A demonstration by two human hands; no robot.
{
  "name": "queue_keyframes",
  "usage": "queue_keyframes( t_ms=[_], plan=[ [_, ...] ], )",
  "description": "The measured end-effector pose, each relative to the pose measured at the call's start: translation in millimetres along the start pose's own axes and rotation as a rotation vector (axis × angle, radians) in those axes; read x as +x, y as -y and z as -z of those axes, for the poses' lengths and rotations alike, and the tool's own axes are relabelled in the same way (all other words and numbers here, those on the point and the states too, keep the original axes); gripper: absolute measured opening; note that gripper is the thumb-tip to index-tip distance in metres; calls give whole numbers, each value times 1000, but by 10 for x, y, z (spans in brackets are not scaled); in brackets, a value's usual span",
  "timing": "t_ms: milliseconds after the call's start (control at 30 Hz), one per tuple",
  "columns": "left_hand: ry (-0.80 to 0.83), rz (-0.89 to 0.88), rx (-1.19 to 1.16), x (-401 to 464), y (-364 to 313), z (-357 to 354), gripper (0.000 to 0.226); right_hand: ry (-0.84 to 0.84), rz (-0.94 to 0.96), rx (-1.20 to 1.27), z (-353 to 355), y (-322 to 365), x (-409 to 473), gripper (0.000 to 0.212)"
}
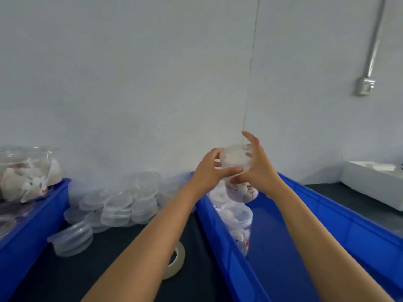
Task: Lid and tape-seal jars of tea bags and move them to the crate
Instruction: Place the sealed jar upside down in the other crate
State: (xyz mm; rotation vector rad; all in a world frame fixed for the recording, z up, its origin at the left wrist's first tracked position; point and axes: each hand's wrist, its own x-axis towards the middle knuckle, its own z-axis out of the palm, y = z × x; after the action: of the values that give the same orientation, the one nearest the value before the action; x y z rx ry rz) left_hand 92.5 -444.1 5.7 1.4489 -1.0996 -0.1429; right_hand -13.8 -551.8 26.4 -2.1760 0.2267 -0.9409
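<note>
Nearest me: tape roll on the dark table. Next: lidded jar in my right-hand blue crate. Above the crate: held jar, tilted, gripped between my left hand and right hand. Farther left: loose lids.

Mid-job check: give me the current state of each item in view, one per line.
Held jar: lidded, tilted, gripped by left hand and right hand above the right crate.
Jars in right crate: lidded, lying down.
Tape roll: lying on table, untouched.
Loose lids: piled, unused.
Left crate's jars: open.
</note>
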Motion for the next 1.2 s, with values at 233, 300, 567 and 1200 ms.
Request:
queue_keyframes(
  t_ms=[233, 300, 567, 1200],
  plan=[
    [80, 67, 238, 360, 405, -655, 71, -171, -174, -156, 23, -947, 126, 108],
    [83, 61, 292, 392, 529, -752, 66, -187, -218, -124, -31, -1128, 141, 104],
    [140, 24, 684, 373, 832, -880, 41, -83, -390, -85, -238, -1530, 163, 98],
    [329, 112, 1008, 231, 799, -682, 40, 61, -788, -85, -346, -1457, 105, 87]
  ],
)
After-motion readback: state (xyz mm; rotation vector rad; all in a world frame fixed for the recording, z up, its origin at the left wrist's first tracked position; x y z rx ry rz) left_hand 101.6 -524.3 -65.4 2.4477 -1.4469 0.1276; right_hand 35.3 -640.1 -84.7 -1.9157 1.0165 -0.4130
